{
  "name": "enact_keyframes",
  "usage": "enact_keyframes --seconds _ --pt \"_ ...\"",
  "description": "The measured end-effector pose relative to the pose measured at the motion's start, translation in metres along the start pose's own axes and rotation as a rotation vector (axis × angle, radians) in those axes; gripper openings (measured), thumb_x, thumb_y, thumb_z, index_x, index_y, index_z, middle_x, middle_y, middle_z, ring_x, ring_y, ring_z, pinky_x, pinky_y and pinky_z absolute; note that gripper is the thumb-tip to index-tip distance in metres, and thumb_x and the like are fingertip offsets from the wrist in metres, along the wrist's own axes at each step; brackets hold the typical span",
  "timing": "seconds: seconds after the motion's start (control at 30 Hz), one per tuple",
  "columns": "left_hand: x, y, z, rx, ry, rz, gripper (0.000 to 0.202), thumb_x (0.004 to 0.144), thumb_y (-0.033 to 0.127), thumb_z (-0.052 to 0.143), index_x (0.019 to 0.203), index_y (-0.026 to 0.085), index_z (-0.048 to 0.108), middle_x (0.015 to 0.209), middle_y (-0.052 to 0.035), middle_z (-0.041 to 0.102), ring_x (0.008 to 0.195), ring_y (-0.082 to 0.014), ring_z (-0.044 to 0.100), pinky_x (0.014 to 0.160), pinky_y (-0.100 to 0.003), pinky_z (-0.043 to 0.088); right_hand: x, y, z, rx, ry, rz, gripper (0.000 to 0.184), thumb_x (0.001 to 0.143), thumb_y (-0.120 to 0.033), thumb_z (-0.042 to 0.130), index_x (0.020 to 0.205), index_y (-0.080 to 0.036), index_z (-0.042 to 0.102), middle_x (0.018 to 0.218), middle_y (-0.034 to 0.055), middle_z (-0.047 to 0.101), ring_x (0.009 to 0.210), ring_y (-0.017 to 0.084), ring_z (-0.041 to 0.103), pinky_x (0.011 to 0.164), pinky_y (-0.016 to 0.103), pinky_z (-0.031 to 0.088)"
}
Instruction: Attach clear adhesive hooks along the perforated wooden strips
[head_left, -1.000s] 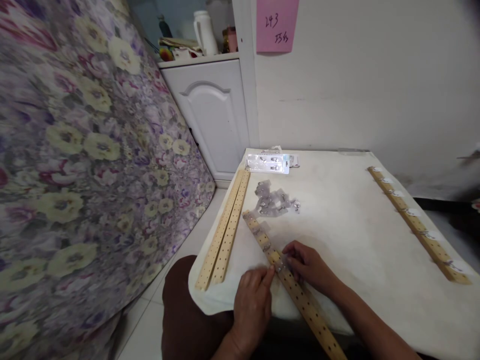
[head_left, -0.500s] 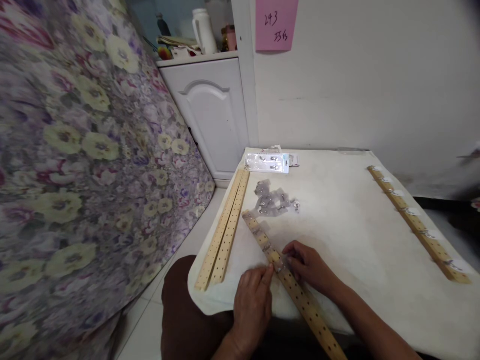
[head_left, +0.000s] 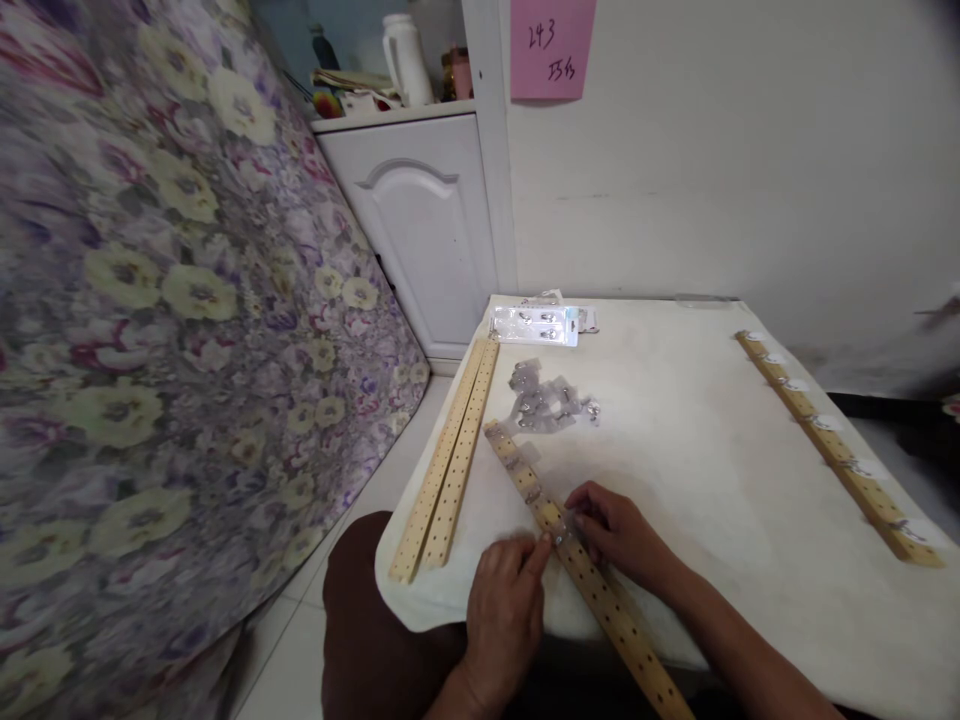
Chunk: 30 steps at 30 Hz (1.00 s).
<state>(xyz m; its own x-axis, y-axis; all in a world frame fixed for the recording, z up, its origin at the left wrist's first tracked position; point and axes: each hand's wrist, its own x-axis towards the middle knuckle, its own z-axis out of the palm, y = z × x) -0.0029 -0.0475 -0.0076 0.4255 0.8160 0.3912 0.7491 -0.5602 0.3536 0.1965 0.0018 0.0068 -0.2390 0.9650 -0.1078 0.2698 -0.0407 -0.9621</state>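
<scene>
A long wooden strip with rows of holes lies slantwise in front of me, its near end past the table edge. Clear patches with small metal hooks sit along its far half. My left hand is on the strip's left side, fingers curled, with a fingertip pressed beside the nearest clear adhesive hook. On the other side, my right hand is closed in a pinch at that same hook's plastic edge; its fingertips are partly hidden. Beyond the strip's far end lies a pile of loose clear hooks.
Two more holed strips lie side by side at the left. Another strip carrying several hooks lies along the right edge. Packaged hooks are at the back of the white-covered table. A floral curtain hangs left.
My left fingertip has shifted slightly to the right along the hook's edge. The right hand and the strip look almost unmoved.
</scene>
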Motion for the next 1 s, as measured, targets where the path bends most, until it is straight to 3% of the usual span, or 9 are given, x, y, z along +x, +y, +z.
enact_keyframes --seconds 1.0 --pt "0.0010 -0.0013 0.0013 0.022 0.023 0.034 0.051 0.081 0.001 0.041 0.129 0.018 0.049 0.098 -0.0095 0.057 0.088 -0.0222 0.048 0.072 -0.038 0.047 0.0006 -0.0007 -0.0003 -0.064 0.012 -0.019 0.016 0.079 -0.010 0.045 0.088 -0.020 0.054 0.059 -0.0061 0.056 0.046 0.010 0.054 0.049 0.022 0.043"
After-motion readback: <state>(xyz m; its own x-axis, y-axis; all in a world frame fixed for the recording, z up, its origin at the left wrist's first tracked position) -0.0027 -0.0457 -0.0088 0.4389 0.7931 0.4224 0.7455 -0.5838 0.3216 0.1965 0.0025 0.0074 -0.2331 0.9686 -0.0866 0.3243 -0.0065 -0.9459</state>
